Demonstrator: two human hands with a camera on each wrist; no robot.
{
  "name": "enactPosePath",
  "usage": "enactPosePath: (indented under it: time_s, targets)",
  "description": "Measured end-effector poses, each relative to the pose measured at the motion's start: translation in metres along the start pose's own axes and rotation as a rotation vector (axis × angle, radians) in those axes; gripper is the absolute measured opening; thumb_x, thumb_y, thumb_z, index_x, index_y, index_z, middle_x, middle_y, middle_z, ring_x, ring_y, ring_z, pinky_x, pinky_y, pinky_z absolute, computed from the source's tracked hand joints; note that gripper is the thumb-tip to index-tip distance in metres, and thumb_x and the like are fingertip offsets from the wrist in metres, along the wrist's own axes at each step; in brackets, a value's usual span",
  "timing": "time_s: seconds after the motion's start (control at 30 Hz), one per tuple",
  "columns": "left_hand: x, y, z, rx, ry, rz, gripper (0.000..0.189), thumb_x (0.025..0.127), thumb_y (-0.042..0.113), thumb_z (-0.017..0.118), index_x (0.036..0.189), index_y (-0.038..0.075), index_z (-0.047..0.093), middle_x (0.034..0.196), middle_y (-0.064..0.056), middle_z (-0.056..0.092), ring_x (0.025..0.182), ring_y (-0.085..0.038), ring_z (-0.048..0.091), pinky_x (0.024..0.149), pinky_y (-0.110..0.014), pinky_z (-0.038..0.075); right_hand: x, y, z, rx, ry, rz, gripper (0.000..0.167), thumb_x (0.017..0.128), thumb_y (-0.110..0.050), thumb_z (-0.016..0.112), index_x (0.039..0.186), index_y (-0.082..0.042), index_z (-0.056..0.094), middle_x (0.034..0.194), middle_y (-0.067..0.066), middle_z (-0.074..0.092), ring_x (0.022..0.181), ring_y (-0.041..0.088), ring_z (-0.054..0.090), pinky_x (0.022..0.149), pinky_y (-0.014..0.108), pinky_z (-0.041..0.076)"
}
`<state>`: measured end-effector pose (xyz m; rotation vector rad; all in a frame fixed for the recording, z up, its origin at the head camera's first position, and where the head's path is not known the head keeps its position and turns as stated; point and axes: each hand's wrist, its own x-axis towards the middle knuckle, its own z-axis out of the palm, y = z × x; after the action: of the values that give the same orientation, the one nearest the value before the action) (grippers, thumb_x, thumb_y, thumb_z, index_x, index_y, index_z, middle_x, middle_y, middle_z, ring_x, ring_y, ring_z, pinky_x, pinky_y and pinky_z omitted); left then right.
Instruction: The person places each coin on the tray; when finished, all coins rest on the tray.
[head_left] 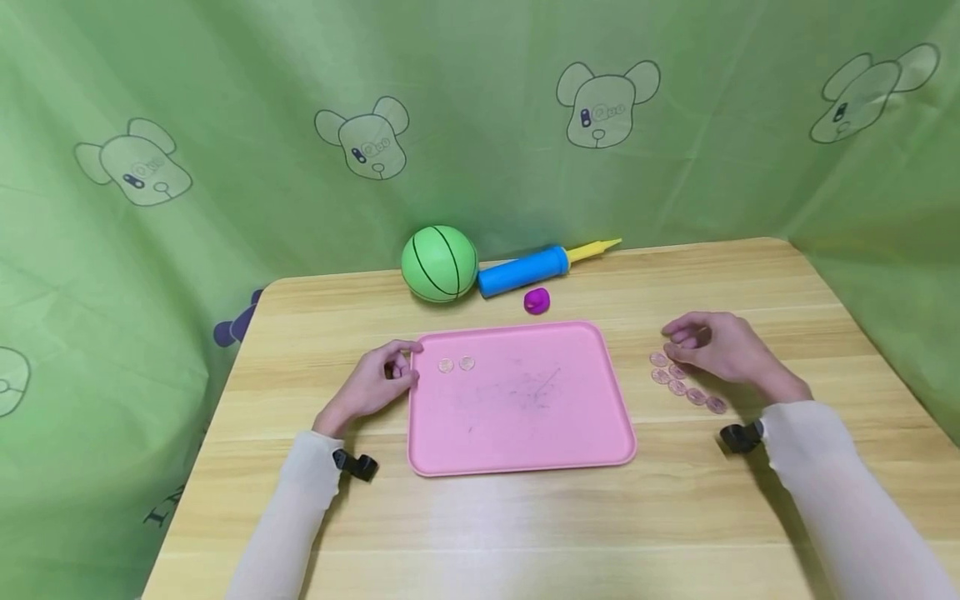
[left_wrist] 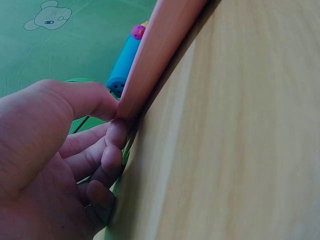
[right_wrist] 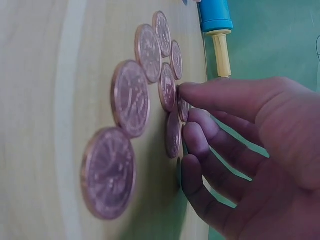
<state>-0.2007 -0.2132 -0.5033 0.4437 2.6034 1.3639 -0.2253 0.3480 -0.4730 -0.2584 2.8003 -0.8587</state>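
Observation:
My left hand (head_left: 375, 379) holds the left rim of the pink tray (head_left: 517, 446) near its far corner, thumb and fingers at the edge. In the left wrist view the thumb rests against the tray's side wall (left_wrist: 157, 55). Two coins (head_left: 446, 365) lie inside the tray at its upper left. To the tray's right, my right hand (head_left: 716, 346) is low over a group of copper-coloured coins (head_left: 696, 397). The right wrist view has the thumb and fingertips around one coin (right_wrist: 184, 109), partly hidden by the thumb. Several other coins (right_wrist: 131, 99) lie flat beside it.
Along the table's back edge are a green ball (head_left: 440, 263), a blue pump (head_left: 525, 271) with a yellow nozzle, and a small purple toy (head_left: 537, 301). A green curtain (head_left: 480, 125) hangs behind and beside the wooden table (head_left: 480, 533).

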Motion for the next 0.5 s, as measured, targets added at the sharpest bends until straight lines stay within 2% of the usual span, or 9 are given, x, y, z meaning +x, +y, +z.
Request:
enactPosePath:
  time_s: [0.13, 0.3, 0.5]
  targets:
    - [-0.0006, -0.0008, 0.0004, -0.003, -0.003, -0.006, 0.048, 0.097, 0.003, 0.074, 0.144, 0.000, 0.064, 0.095, -0.008, 0.066, 0.085, -0.017, 0.059, 0.079, -0.023, 0.052, 0.0046, 0.0004, -0.0012, -0.027, -0.042, -0.009, 0.039, 0.100, -0.020, 0.079, 0.134, -0.001, 0.071, 0.113, 0.014, 0.078, 0.105, 0.027, 0.073, 0.087, 0.023, 0.053]
    - [-0.0012, -0.0013, -0.0009, 0.015, 0.001, -0.017, 0.048, 0.097, 0.003, 0.074, 0.144, 0.001, 0.064, 0.094, -0.007, 0.067, 0.084, -0.016, 0.060, 0.079, -0.023, 0.053, 0.0094, -0.0019, -0.0004, -0.044, -0.097, -0.035, 0.038, 0.103, -0.017, 0.073, 0.137, 0.000, 0.065, 0.107, 0.011, 0.073, 0.099, 0.021, 0.069, 0.089, 0.035, 0.055]
    - [-0.0001, 0.0004, -0.0007, 0.023, 0.001, -0.016, 0.048, 0.097, 0.004, 0.075, 0.144, 0.003, 0.065, 0.094, -0.005, 0.067, 0.085, -0.016, 0.061, 0.079, -0.023, 0.053, 0.0053, -0.0080, 0.0026, -0.045, -0.049, -0.057, 0.036, 0.100, -0.009, 0.074, 0.134, -0.001, 0.067, 0.102, 0.009, 0.068, 0.094, 0.020, 0.064, 0.084, 0.031, 0.052]
